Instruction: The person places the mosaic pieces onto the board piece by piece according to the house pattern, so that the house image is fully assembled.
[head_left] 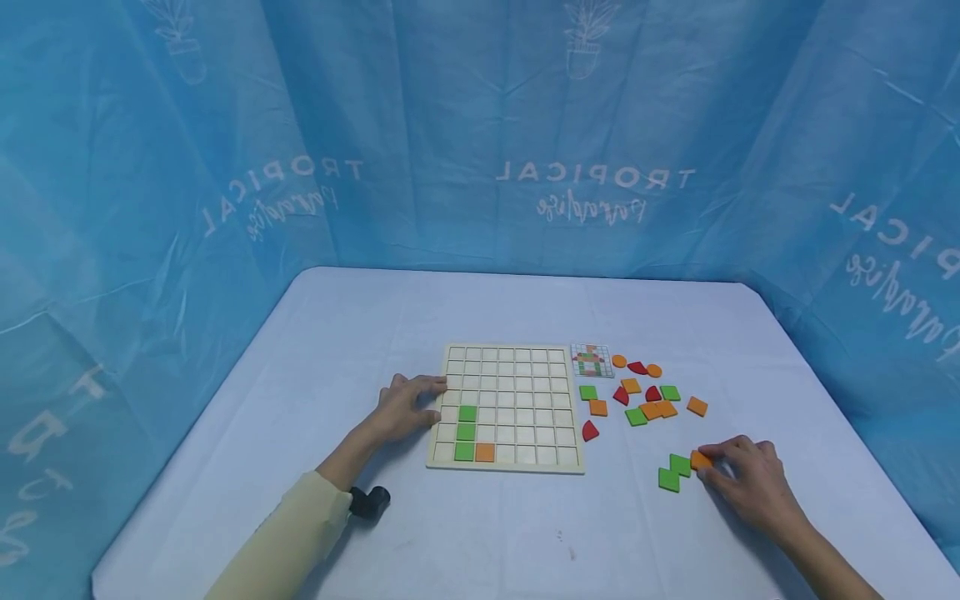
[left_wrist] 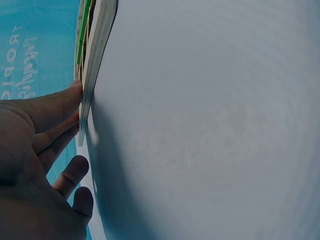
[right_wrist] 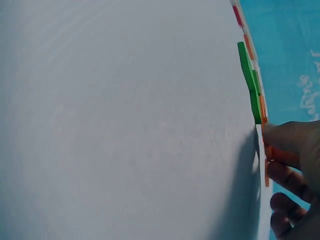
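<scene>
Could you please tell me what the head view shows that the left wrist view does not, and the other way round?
Only the head view shows the right hand pinching an orange tile, the pattern card and the red pieces.

Only the left wrist view shows the palm side of the left hand and the board nearly edge-on.

Both show the left hand touching the board, a green tile on it, the white tabletop and the blue curtain.

- White-covered table [head_left: 375, 317]
- At its middle: wooden grid board [head_left: 506, 417]
- Just right of the board's far corner: pattern card [head_left: 592, 360]
- Right: scattered orange discs [head_left: 618, 361], red quarter-circle tiles [head_left: 591, 431], orange square tiles [head_left: 697, 406], green square tiles [head_left: 588, 392]
- Nearer, right: two more green squares [head_left: 669, 479]
</scene>
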